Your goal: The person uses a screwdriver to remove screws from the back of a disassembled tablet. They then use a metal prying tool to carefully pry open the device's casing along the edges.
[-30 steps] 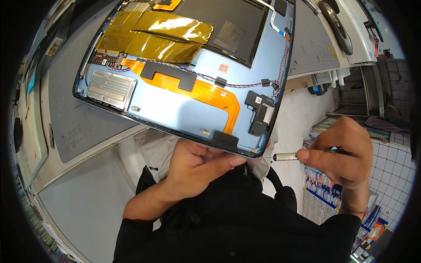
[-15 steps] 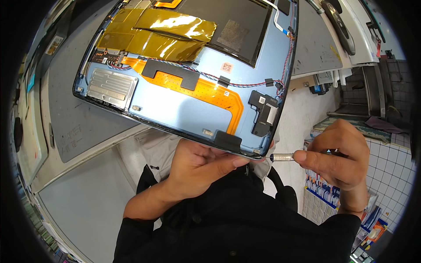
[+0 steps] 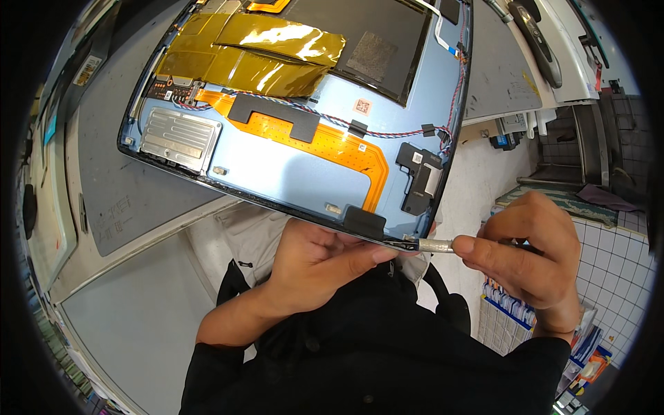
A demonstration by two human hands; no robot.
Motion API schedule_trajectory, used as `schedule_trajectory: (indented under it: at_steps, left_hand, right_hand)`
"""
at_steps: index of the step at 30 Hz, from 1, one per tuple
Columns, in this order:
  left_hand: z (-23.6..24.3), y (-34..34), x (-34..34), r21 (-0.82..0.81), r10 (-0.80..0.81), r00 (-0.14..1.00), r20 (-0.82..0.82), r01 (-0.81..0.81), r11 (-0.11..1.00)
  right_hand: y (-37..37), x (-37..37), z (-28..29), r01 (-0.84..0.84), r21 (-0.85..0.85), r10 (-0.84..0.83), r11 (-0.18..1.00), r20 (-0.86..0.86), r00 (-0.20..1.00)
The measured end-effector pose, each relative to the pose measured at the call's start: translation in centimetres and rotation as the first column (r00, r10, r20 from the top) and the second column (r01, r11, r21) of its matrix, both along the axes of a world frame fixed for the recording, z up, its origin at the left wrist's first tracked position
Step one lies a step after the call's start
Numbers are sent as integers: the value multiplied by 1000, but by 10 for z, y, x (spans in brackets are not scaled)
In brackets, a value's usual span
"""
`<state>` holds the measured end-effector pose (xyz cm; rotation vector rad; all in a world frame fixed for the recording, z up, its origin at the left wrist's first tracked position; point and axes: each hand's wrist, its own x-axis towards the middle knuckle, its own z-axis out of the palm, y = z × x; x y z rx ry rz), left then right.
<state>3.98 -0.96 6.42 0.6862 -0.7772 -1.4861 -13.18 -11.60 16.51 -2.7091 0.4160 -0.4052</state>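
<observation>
My left hand (image 3: 315,266) grips the near edge of an opened tablet shell (image 3: 290,166), held tilted up in front of me. Its blue inside shows an orange flex cable (image 3: 325,142), gold foil tape (image 3: 256,52), a silver metal shield (image 3: 180,138), a black speaker block (image 3: 420,176) and thin twisted wires. My right hand (image 3: 536,259) pinches a thin metal-tipped tool (image 3: 434,245). The tool's tip touches the shell's lower right corner, right beside my left thumb.
Grey work mats (image 3: 117,173) lie on the bench behind the shell, with a white bench edge (image 3: 97,259) below them. A white tiled floor (image 3: 622,270) and a rack of coloured items (image 3: 512,304) are at the right. My black sleeves fill the bottom.
My right hand has moved left, bringing the tool's tip up to the shell's lower right corner. The shell has shifted slightly; my left hand keeps its grip.
</observation>
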Motion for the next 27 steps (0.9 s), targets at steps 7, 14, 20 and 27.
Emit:
schedule_trajectory:
  at_steps: [7, 14, 20, 27]
  left_hand:
    - [1, -2, -2, 25, 14, 998, -69, -12, 1000]
    - [-3, -1, -1, -24, 25, 995, -101, -27, 999]
    - [-7, -1, 2, -88, 18, 999, -50, -23, 996]
    - [-1, 1, -1, 68, 40, 996, -77, -34, 997]
  right_hand:
    - [1, -8, 6, 23, 14, -22, 1000, -53, 998]
    - [1, -2, 2, 15, -1, -15, 1000, -38, 999]
    - [2, 2, 4, 35, 38, -32, 999, -77, 997]
    - [-2, -8, 6, 23, 16, -22, 1000, -66, 998]
